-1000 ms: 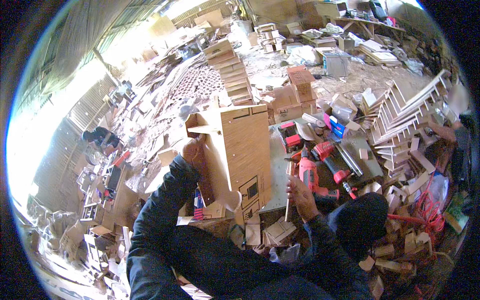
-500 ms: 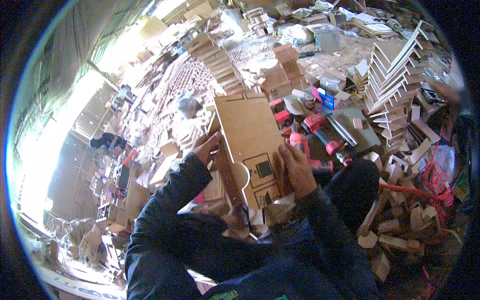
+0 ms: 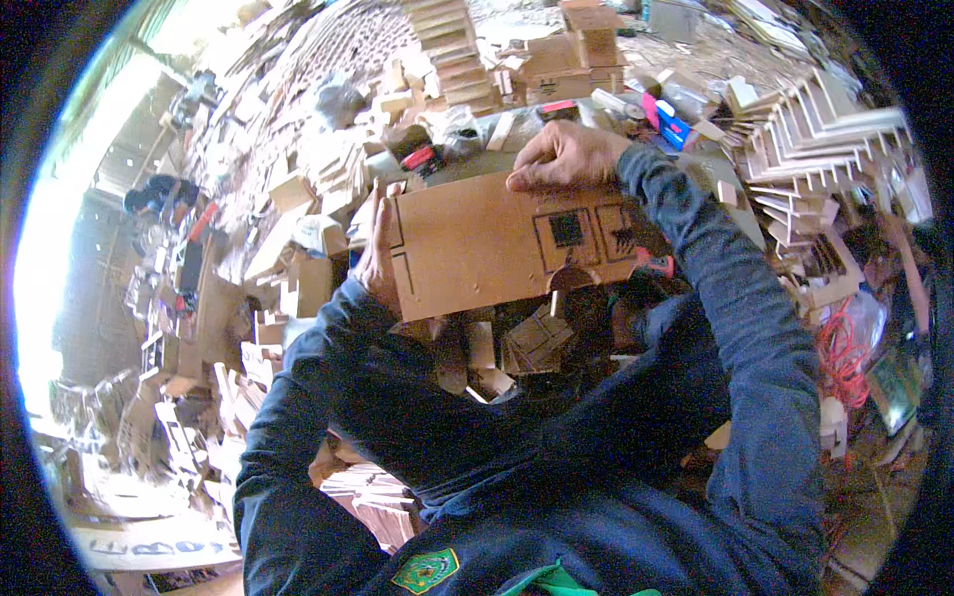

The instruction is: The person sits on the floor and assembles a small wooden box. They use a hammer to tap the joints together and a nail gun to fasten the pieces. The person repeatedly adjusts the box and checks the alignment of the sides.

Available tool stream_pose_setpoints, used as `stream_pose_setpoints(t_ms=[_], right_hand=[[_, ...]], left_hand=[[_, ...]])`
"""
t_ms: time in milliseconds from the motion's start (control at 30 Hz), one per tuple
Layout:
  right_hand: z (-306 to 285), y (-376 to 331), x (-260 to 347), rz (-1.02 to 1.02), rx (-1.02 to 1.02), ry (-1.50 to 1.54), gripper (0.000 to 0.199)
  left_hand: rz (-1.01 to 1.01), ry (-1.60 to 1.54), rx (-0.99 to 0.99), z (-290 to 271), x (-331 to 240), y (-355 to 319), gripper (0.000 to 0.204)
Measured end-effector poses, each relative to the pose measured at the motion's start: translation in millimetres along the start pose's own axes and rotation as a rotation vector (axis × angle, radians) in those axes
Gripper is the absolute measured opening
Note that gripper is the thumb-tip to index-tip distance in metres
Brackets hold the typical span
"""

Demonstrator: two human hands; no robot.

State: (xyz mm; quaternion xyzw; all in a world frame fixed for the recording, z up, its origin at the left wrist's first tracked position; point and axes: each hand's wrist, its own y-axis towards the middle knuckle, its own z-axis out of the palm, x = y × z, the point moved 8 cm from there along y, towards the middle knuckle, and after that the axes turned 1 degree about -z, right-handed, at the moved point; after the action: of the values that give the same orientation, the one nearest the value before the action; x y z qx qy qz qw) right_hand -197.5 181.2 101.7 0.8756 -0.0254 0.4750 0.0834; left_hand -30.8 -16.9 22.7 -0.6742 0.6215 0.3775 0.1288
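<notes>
A flat brown wooden panel (image 3: 467, 248) with dark marked rectangles at its right end lies crosswise above my lap. It has a curved notch on its near edge. My left hand (image 3: 376, 253) grips the panel's left short end, fingers along that edge. At the far long edge, my right hand (image 3: 571, 157) is closed over the panel with bent fingers. Part of a red power tool (image 3: 654, 263) shows beyond the panel's right end; the rest of it is hidden by the panel and my sleeve.
Stacked angled wooden pieces (image 3: 830, 134) stand at the right, above a red coiled cord (image 3: 843, 353). Cardboard boxes (image 3: 561, 65) and a stepped stack of boards (image 3: 452, 55) are at the far side. Wood offcuts (image 3: 537, 338) lie below the panel. A blue box (image 3: 673, 127) sits far right.
The panel has turned from roughly upright in view to crosswise, its marked end now at the right. My right hand has moved from its right side to the far edge. My view has shifted.
</notes>
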Motion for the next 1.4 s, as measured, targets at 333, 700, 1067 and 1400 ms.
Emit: stream_pose_setpoints(t_ms=[333, 700, 1067, 1400], right_hand=[[41, 130, -94, 0.071, 0.149, -0.418, 0.053], [57, 192, -102, -0.154, 0.110, -0.731, 0.035], [27, 161, -30, -0.157, 0.097, -0.699, 0.027], [14, -21, -142, 0.478, -0.911, 0.235, 0.024]], left_hand=[[0.253, 0.221, -0.590, 60, 43, -81, 0.110], [0.020, 0.038, -0.383, 44, 79, -43, 0.139], [0.030, 0.166, -0.374, 43, 72, -38, 0.153], [0.043, 0.028, -0.507, 51, 98, -44, 0.163]])
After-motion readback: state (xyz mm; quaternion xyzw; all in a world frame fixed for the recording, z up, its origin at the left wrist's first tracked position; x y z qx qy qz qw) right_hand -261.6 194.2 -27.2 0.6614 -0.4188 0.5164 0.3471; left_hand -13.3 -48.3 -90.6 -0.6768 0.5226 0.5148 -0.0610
